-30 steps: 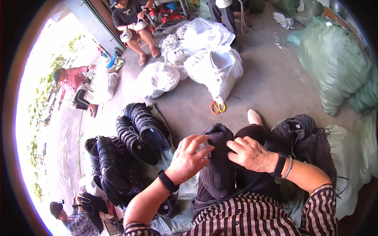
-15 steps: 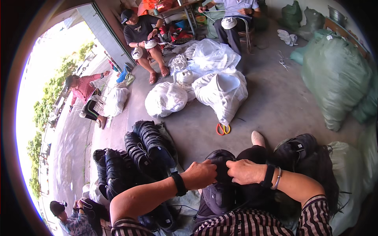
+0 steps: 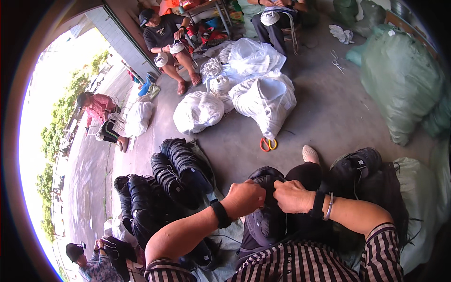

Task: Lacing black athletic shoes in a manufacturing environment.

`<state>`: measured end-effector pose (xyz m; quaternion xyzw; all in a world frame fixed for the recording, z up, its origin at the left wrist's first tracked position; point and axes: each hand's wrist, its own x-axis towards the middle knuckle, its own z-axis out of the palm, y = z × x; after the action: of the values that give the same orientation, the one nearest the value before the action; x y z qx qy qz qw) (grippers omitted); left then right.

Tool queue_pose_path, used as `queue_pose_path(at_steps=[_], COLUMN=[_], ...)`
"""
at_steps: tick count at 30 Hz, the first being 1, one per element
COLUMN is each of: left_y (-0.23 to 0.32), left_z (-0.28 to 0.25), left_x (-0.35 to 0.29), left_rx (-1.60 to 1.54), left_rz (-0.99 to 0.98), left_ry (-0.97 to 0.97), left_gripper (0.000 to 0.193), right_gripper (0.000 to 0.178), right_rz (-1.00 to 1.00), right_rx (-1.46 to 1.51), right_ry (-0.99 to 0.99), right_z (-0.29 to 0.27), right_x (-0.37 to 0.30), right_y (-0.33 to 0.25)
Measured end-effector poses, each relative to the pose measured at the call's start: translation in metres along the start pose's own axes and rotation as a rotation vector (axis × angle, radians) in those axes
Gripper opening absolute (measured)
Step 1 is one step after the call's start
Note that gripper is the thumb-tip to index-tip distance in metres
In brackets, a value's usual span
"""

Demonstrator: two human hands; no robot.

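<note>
Over my lap, my left hand (image 3: pixel 244 197) and my right hand (image 3: pixel 292 196) are close together, both closed on a black shoe upper (image 3: pixel 268 177). The fingers of each hand pinch its edges from either side. Whether a thread or lace runs between the fingertips is too small to make out. Below the hands, another dark shoe piece (image 3: pixel 268 225) lies against my thigh. To the left stand rows of nested black shoe uppers (image 3: pixel 145 207), some with white tags. More black uppers (image 3: pixel 361 164) lie beside my right knee.
Orange-and-yellow-handled scissors (image 3: pixel 268 144) lie on the floor ahead. Beyond them sit white plastic bags (image 3: pixel 265 101) of white material. Large green sacks (image 3: pixel 399 80) fill the right side. Several seated people work nearby, one in a black shirt (image 3: pixel 164 35).
My hands and the upper have shifted slightly right in the picture, still gripping closely. The whole view has moved a little. The seated people ahead have moved their hands.
</note>
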<state>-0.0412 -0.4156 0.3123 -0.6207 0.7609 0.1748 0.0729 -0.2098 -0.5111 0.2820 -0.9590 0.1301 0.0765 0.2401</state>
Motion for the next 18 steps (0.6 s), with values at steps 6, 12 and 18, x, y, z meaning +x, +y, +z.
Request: queue_pose_path(at_steps=[6,12,18], left_y=[-0.012,-0.007,0.002], left_z=[0.019,0.015,0.006], left_x=[-0.004,-0.01,-0.017], left_rx=[-1.32,-0.922,-0.281], left_rz=[-0.039,-0.162,-0.095], left_ry=[0.291,0.384,0.468], left_gripper=[0.008,0.01,0.014], right_gripper=[0.011,0.019,0.013], right_rz=[-0.009,-0.189,0.309], right_rx=[0.105,1.333,1.611], right_ry=[0.162,0.51,0.304], right_z=[0.008,-0.034,0.009], right_x=[0.0,0.008,-0.018], right_y=[0.004,0.032,0.037])
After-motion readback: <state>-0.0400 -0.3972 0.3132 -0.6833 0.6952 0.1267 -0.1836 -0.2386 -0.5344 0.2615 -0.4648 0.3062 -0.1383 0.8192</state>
